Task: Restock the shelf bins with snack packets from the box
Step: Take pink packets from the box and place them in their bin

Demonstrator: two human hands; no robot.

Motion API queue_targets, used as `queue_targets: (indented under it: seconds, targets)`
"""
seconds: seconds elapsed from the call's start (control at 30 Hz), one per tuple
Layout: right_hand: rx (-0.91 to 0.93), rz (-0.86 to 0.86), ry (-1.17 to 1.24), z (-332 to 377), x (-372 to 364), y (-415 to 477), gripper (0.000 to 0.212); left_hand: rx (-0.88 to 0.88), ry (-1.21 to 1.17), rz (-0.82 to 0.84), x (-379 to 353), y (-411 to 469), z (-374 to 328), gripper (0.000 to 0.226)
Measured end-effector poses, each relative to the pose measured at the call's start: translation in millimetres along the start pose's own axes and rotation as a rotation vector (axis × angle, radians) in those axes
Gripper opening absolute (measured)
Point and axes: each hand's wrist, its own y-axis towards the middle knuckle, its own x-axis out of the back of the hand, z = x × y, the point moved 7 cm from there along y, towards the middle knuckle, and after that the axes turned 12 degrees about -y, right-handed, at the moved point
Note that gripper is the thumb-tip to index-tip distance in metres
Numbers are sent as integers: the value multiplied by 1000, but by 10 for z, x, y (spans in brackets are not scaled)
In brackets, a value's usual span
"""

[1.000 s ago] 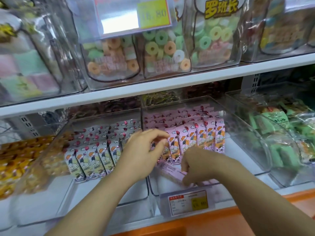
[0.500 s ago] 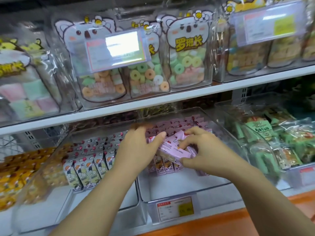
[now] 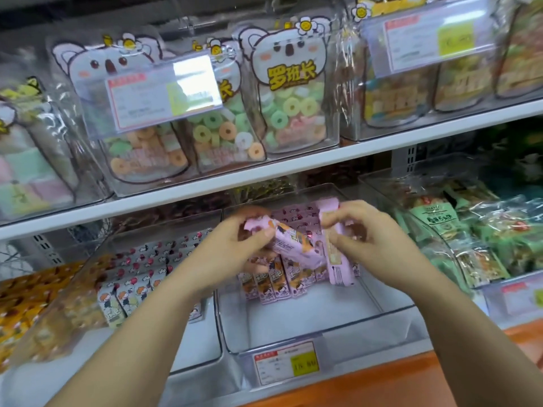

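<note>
A clear shelf bin (image 3: 323, 327) on the lower shelf holds rows of upright pink snack packets (image 3: 273, 284) at its back. Its front half is bare. Above those rows my left hand (image 3: 232, 245) grips one pink packet (image 3: 289, 240), tilted with its top to the left. My right hand (image 3: 367, 239) grips another pink packet (image 3: 338, 259), held nearly upright with its back facing me. The two hands are close together over the bin. The box is not in view.
A neighbouring clear bin (image 3: 188, 356) on the left holds white cartoon packets (image 3: 132, 292). Green packets (image 3: 440, 221) fill a bin on the right. Yellow packets (image 3: 26, 301) lie far left. The upper shelf (image 3: 352, 154) carries koala bags of ring candy. A price tag (image 3: 286, 365) hangs on the bin front.
My hands lifted the pink packets from low in the bin front up above the rows. They now each hold a separate packet, drawn slightly apart. The camera has tilted upward.
</note>
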Motion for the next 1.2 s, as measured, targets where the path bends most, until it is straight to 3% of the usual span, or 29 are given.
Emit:
queue_targets:
  seconds: [0.13,0.27,0.43,0.9,1.2]
  targets:
    - [-110,19,277,-94,6,-10,54,24,-9,15,-25,-17,41,17]
    - [-124,-69,269,-70,-1,26,77,-35,191,49,-74,17,59,25]
    - [-39,27,116,104,-218,-25,51,-20,175,82,-193,32,118,31]
    - [80,-44,-120,233,-250,-67,51,61,-132,61,-246,33,140,33]
    - [28,94,-42,74,-259,-80,30,20,-15,25,-283,123,113,33]
